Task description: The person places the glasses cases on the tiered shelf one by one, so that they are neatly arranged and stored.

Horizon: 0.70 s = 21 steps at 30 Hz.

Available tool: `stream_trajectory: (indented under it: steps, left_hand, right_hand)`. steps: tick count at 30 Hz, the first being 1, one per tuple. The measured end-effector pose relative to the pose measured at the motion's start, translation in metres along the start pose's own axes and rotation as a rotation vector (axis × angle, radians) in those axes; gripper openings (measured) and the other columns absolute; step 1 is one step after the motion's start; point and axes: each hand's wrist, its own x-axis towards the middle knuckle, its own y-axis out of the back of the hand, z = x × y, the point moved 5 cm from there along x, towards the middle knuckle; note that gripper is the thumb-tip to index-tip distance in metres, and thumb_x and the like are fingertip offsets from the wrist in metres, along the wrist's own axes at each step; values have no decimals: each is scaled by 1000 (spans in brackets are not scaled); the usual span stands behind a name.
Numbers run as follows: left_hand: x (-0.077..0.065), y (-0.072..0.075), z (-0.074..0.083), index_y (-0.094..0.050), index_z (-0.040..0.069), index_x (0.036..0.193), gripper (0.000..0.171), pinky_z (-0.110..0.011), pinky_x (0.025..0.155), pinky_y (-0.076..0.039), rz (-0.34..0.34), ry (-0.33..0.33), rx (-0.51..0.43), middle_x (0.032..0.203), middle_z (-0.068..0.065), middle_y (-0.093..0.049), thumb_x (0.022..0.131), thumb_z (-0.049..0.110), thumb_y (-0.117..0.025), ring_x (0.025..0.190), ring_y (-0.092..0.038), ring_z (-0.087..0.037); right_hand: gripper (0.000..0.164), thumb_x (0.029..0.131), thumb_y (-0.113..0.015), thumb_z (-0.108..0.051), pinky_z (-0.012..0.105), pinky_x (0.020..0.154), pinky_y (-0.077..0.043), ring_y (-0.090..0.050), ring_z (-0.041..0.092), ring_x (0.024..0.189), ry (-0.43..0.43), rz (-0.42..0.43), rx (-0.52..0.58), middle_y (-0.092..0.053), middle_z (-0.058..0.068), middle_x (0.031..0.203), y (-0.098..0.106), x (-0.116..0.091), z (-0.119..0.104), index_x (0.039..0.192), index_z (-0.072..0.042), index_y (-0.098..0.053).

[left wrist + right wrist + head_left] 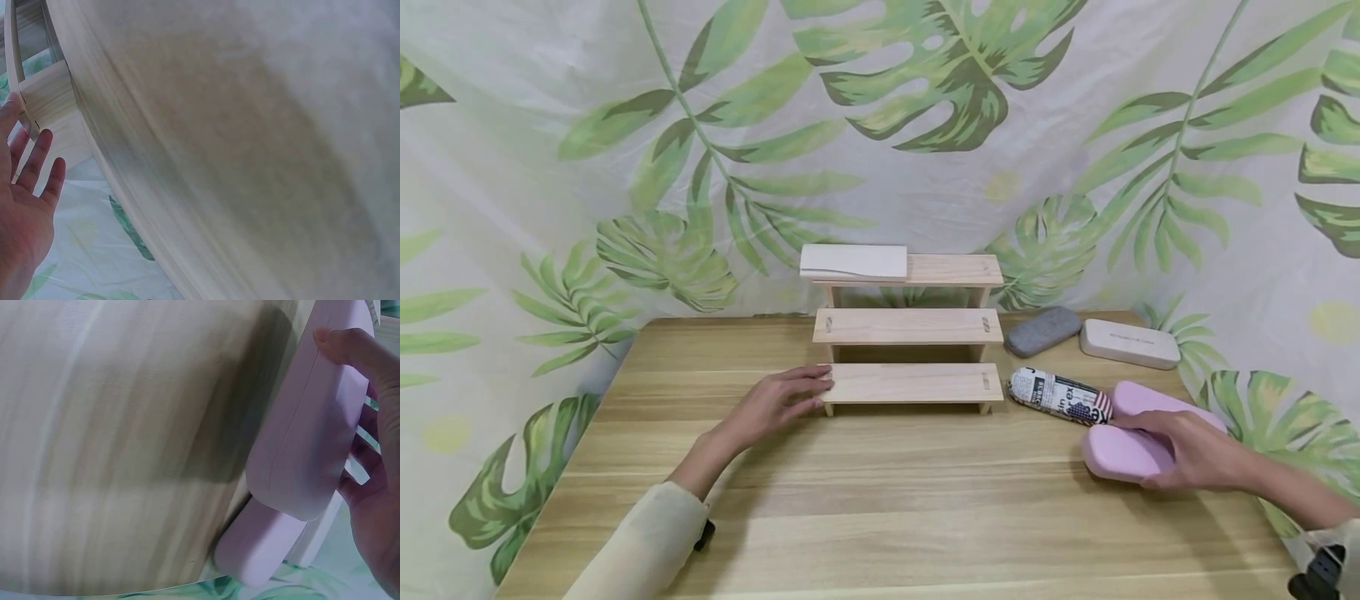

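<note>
At the right of the table, my right hand (1198, 450) grips a pink glasses case (1126, 454), thumb on one side and fingers on the other. In the right wrist view this case (306, 437) appears lifted off the tabletop. A second pink glasses case (1180, 404) lies just behind it, and a newspaper-print case (1060, 395) is to its left. My left hand (778, 398) touches the left end of the lowest step of a three-step wooden shelf (910, 383). The left wrist view shows that hand's fingers (39, 156) extended and spread.
On the shelf's top step, at the left, lies a white flat case or folded sheet (853, 261). A grey case (1043, 331) and a white case (1130, 343) lie at the back right of the wooden table (880, 517). A leaf-print cloth (925, 192) hangs behind.
</note>
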Motion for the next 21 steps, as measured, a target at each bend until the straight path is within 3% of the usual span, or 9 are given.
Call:
stream_trajectory:
  steps: [3,8,21]
  left_hand:
    - [0,0,0,-74,9,133,36,-49,106,-56,-1,3,3,148,-9,-64,98,16,-77,134,-63,-32]
    - [1,-1,0,-74,9,134,36,-49,107,-56,-9,17,-2,149,-9,-63,99,16,-76,134,-63,-32]
    - [0,-1,3,-74,4,132,36,-54,106,-54,23,-17,-15,147,-15,-64,97,9,-77,134,-62,-39]
  right_hand:
    - [84,47,-105,-34,1,99,-34,-71,13,101,-4,-18,-25,-79,5,112,1,8,-1,121,-8,-75]
    - [83,51,-104,-39,15,78,-49,-67,9,97,-40,-55,-66,-78,1,114,6,23,-5,124,-13,-76]
    - [82,57,-104,-33,26,76,-58,-69,11,98,-47,-84,-5,-77,4,116,17,52,-15,128,-8,-73]
